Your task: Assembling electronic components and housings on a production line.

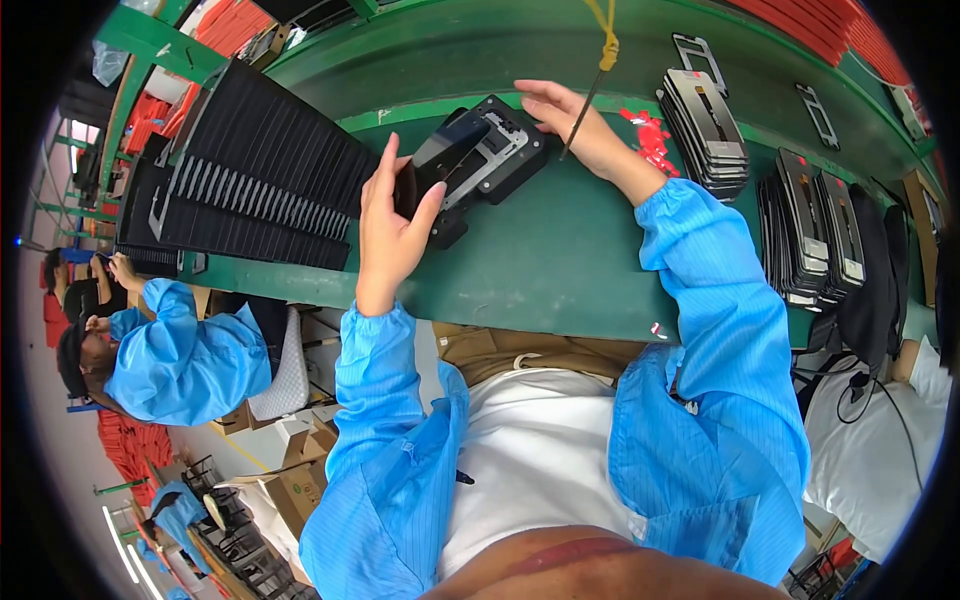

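Observation:
On the green workbench sits a black fixture (510,185) with a silver-grey phone frame (500,146) in it. My left hand (388,235) is at the fixture's left side, thumb and fingers around the edge of a dark glossy panel (405,188). That panel tilts up beside the frame, and its far side overlaps the fixture. Beyond the fixture's right corner is my right hand (575,122), fingers stretched and apart, with nothing in it. A thin dark rod (585,115) hangs from a yellow cord (608,45) in front of my right hand.
Black slotted trays (270,170) stand at the left. Red scraps (652,140) lie right of my hand, near stacks of phone frames (705,130) and more stacks (800,225). Loose frame pieces (818,115) lie farther back. A co-worker in blue (185,345) sits at left.

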The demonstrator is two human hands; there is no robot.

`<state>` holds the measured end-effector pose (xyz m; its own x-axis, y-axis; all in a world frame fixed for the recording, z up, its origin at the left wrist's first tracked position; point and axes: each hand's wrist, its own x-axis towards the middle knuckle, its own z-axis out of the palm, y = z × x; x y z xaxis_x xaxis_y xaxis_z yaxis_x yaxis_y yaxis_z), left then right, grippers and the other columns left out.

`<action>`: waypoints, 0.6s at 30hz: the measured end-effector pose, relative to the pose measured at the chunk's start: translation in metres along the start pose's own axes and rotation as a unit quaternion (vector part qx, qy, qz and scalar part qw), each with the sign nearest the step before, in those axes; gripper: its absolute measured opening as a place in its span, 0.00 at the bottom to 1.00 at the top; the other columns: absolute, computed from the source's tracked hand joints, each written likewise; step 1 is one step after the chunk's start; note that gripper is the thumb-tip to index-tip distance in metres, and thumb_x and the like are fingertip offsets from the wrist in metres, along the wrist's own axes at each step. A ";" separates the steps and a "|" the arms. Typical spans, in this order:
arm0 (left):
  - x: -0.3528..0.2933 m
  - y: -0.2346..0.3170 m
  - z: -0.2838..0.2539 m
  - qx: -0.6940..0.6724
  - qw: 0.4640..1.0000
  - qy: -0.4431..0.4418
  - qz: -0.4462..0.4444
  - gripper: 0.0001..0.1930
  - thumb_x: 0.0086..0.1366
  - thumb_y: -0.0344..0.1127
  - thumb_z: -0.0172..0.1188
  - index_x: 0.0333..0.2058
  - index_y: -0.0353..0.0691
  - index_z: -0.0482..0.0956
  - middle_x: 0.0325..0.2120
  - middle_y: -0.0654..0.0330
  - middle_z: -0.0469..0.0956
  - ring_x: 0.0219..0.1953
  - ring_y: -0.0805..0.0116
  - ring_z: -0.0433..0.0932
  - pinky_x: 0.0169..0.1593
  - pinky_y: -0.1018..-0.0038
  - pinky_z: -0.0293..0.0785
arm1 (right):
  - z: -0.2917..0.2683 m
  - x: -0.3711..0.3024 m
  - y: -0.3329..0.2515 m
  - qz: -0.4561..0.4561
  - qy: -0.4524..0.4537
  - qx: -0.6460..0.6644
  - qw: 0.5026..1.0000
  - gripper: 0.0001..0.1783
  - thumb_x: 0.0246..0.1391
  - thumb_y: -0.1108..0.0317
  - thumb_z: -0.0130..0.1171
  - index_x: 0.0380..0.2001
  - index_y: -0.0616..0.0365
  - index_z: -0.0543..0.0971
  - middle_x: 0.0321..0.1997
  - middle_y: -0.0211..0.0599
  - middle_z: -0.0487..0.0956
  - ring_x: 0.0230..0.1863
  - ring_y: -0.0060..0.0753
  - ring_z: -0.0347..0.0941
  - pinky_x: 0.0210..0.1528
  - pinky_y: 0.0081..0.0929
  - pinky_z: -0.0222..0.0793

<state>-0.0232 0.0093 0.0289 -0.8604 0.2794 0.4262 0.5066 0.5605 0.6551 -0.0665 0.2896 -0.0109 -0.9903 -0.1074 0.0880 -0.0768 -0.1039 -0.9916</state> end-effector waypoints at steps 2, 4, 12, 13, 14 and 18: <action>0.005 -0.002 0.006 0.053 0.998 -0.012 0.005 0.41 0.62 0.43 0.69 0.69 0.36 0.61 0.52 0.50 0.77 0.52 0.55 0.75 0.62 0.58 0.66 | 0.003 0.002 0.008 0.016 0.016 0.049 0.999 0.26 0.68 0.54 0.54 0.65 0.51 0.73 0.57 0.35 0.76 0.59 0.24 0.69 0.60 0.24 0.65; 0.013 -0.003 0.014 0.061 0.998 -0.020 0.014 0.41 0.62 0.44 0.69 0.69 0.37 0.61 0.52 0.50 0.77 0.53 0.53 0.75 0.63 0.55 0.64 | 0.002 0.005 0.013 0.042 -0.024 0.132 0.990 0.29 0.69 0.51 0.53 0.68 0.51 0.70 0.60 0.36 0.73 0.62 0.25 0.67 0.65 0.26 0.59; 0.030 0.006 0.034 0.112 0.992 -0.021 0.055 0.43 0.62 0.47 0.69 0.70 0.38 0.60 0.51 0.49 0.77 0.55 0.50 0.74 0.66 0.42 0.56 | 0.009 0.002 0.004 0.070 -0.002 0.090 0.993 0.31 0.71 0.51 0.49 0.70 0.53 0.66 0.66 0.38 0.70 0.64 0.26 0.66 0.67 0.24 0.58; 0.030 0.006 0.035 0.121 0.991 -0.022 0.060 0.43 0.61 0.47 0.70 0.70 0.38 0.59 0.51 0.49 0.77 0.55 0.50 0.73 0.66 0.42 0.55 | 0.010 0.002 0.003 0.069 -0.003 0.074 0.995 0.31 0.71 0.52 0.49 0.70 0.54 0.65 0.67 0.38 0.69 0.64 0.27 0.66 0.67 0.24 0.58; 0.030 0.007 0.035 0.130 0.989 -0.023 0.064 0.44 0.61 0.47 0.70 0.70 0.38 0.59 0.51 0.50 0.77 0.56 0.49 0.73 0.66 0.41 0.55 | 0.008 0.003 0.005 0.069 -0.003 0.074 0.995 0.31 0.71 0.52 0.49 0.70 0.54 0.65 0.67 0.38 0.69 0.64 0.27 0.66 0.67 0.24 0.58; 0.027 0.013 0.034 0.167 0.981 -0.012 0.099 0.43 0.60 0.42 0.71 0.70 0.39 0.60 0.52 0.51 0.77 0.55 0.51 0.74 0.67 0.50 0.59 | -0.002 0.008 0.014 0.082 -0.047 0.058 0.994 0.30 0.70 0.58 0.53 0.71 0.56 0.64 0.67 0.37 0.70 0.65 0.26 0.66 0.67 0.24 0.59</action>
<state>-0.0418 0.0504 0.0282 -0.7505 0.4245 0.5066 0.6202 0.7171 0.3179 -0.0755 0.2892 -0.0247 -0.9726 -0.2242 -0.0608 0.1049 -0.1903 -0.9761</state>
